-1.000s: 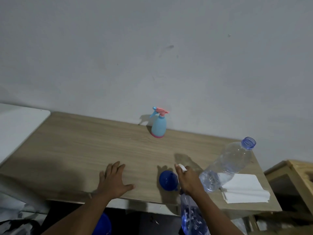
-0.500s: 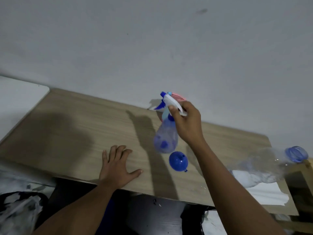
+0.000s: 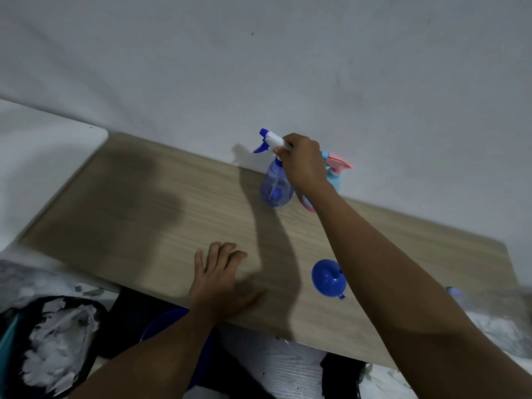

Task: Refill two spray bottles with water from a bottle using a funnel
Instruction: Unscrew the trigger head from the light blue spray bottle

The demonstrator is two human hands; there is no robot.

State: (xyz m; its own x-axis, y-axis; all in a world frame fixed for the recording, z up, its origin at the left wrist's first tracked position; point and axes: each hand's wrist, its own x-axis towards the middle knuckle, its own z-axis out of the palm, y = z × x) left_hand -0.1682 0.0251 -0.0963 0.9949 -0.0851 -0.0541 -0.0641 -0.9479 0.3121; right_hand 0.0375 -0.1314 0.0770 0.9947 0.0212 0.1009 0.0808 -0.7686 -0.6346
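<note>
My right hand (image 3: 302,162) grips the white-and-blue spray head of a clear blue spray bottle (image 3: 275,188), which stands at the far side of the wooden table (image 3: 149,214) near the wall. Right behind my wrist stands a light blue spray bottle with a pink trigger (image 3: 335,171), partly hidden. A blue funnel (image 3: 328,278) lies on its side near the table's front edge. My left hand (image 3: 221,277) rests flat on the table, fingers spread, holding nothing. The water bottle (image 3: 457,293) is only a blurred shape at the right edge.
A white surface (image 3: 43,145) adjoins the table's left end. Below the front edge I see a dark bag with white pieces (image 3: 54,341) and something blue (image 3: 172,323). White paper or cloth (image 3: 495,329) lies at the right. A plain wall rises behind.
My right hand brought the clear blue spray bottle up from below the table and carried it to the far side beside the light blue bottle. My view shifted left. My left hand stayed flat.
</note>
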